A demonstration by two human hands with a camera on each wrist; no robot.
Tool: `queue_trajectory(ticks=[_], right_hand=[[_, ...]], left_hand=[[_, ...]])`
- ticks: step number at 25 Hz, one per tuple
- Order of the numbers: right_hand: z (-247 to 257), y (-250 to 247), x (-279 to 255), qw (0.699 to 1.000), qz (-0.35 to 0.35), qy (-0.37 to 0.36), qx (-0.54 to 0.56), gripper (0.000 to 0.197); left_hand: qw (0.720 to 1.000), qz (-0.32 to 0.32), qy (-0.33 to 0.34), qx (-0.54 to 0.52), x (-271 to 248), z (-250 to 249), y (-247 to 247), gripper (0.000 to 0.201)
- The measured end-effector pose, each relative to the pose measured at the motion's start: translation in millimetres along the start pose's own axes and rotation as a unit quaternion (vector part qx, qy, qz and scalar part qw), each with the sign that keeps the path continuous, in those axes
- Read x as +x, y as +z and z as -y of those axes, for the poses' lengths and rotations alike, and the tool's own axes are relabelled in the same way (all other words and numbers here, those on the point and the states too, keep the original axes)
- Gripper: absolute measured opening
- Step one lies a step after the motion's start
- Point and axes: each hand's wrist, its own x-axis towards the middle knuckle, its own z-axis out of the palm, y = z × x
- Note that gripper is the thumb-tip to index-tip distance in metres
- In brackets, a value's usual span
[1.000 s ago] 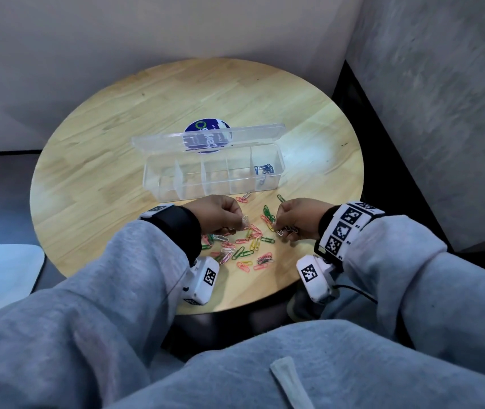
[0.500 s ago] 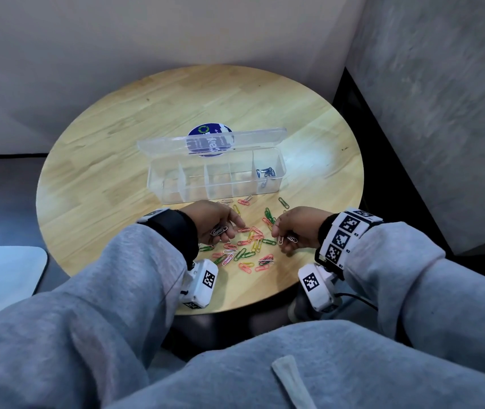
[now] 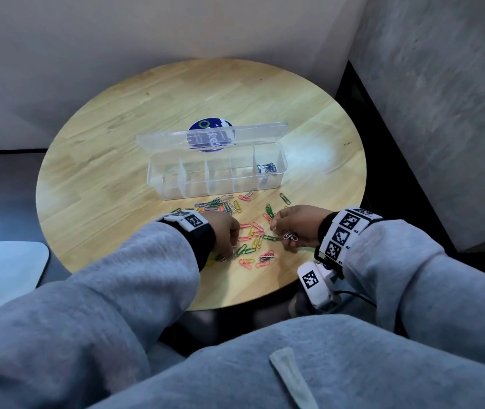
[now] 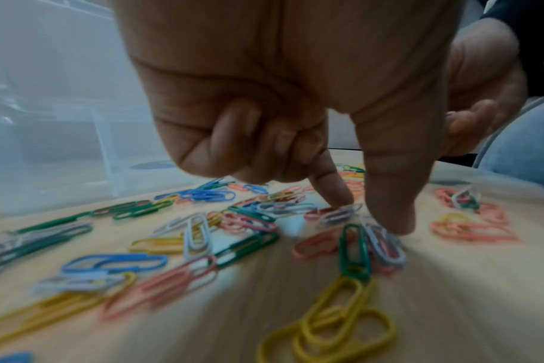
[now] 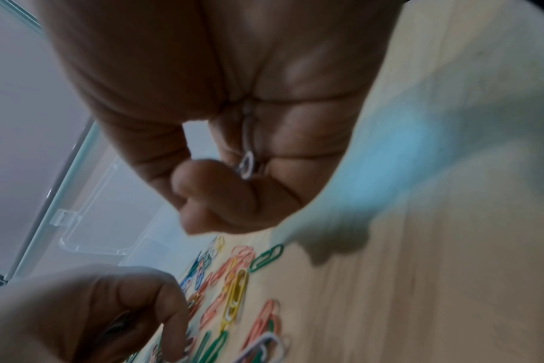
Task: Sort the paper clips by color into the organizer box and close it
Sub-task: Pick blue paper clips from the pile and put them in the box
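Dim, cool light throughout. A pale glare patch lies on the table to the right of the box. Both wrist views smear with blur toward their edges, perhaps from motion; nearest paper clips look soft.

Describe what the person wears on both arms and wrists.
Both arms wear loose grey sweatshirt sleeves with dark cuffs. Each wrist carries a white band of black-and-white square markers and a small white camera block underneath; a black cable trails from the right one.
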Motion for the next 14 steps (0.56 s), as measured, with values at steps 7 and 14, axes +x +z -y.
queue_trajectory(ticks=[7,14], right_hand=[[1.4,1.3,6.2,0.998,0.025,0.056,0.014,0.037],[0.3,-2.5,6.0,0.997,0.029,0.058,-0.035,0.027]], left_hand=[[1.0,-0.024,0.002,-0.016,4.6,0.8,3.6,0.012],[0.999,-0.03,0.005,-0.029,6.8,3.5,6.6,0.01]])
